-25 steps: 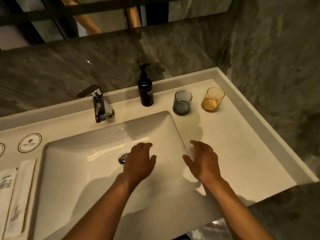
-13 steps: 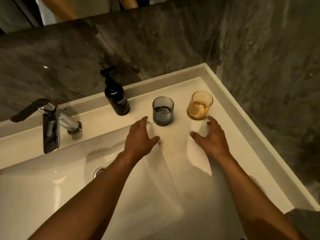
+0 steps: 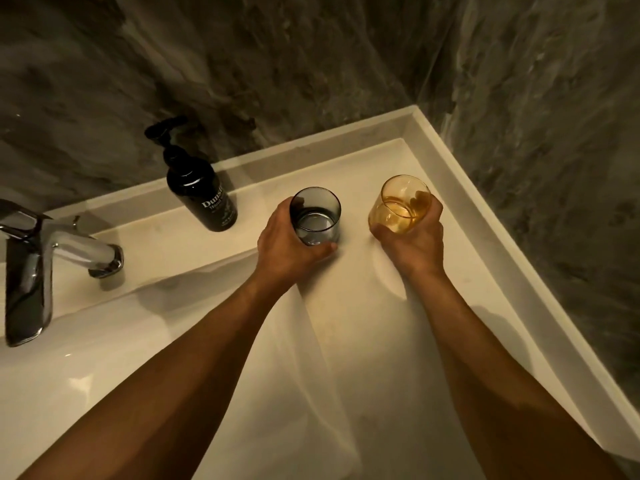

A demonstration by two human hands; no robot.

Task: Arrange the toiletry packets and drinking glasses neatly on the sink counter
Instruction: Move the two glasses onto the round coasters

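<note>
- Left hand (image 3: 289,245) wrapped round the smoke-grey glass (image 3: 316,216), thumb across the near wall, fingers behind.
- Right hand (image 3: 414,242) clasped on the amber glass (image 3: 401,204) (fingertips showing through the tint).
- Both glasses at the back right of the white surface (image 3: 363,341), apart from each other, right of the black pump bottle (image 3: 201,199) and chrome faucet (image 3: 41,261).
- Likely step: taking up the glasses for repositioning.
- Next: level carry, gentle set-down side by side; no toiletry packets in view.

two glasses (image 3: 315,216), one pump bottle (image 3: 202,199), one faucet (image 3: 38,258), two hands (image 3: 287,244)
</note>
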